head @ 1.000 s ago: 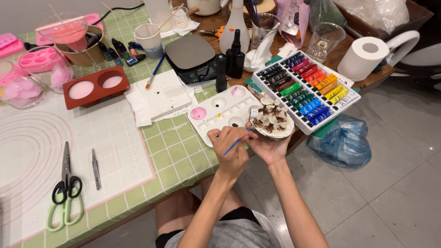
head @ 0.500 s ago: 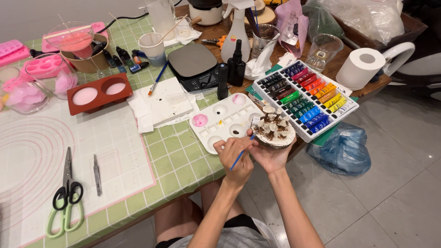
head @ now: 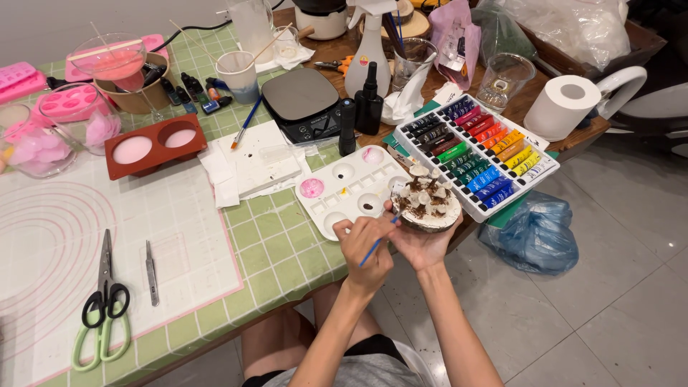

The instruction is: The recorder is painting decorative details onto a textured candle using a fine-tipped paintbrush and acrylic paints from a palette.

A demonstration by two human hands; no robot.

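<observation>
Green-handled scissors (head: 104, 308): at 8 o'clock in the head view, flat on the pale silicone mat (head: 107, 236), blades pointing to 12. Small metal tool (head: 151, 263) just beside them, parallel.

Brown two-well mould (head: 155, 145): at 10 o'clock, both wells filled pale pink.

White mixing palette (head: 344, 190): near centre on the green checked tabletop (head: 276, 247), pink in two wells, a dark spot in another.

Left hand (head: 367, 245): closed in a pencil grip on the thin blue paintbrush (head: 378, 243). The brush's long axis runs from 7 to 1 o'clock, its tip end directed up toward the piece just to the right; the tip itself is too small to tell apart.

Decorated round piece (head: 428, 203): white shallow dish form topped with small white mushroom shapes and brown crumbs, held off the tabletop edge, just in front of the paint set. It lies at about 1 o'clock from the left hand, close by, nearly touching.

Right hand (head: 423, 242): cupped beneath the piece, fingers wrapped under its lower rim, supporting it from below. This is the hand in contact with it.

Paint tube set (head: 481, 153): at 1 o'clock, a white tray of tubes ranked dark through green, blue, red, orange, yellow.

Paper roll (head: 561, 106): at 2 o'clock, upright.

Blue plastic bag (head: 534, 233): on the floor at 3 o'clock.
</observation>
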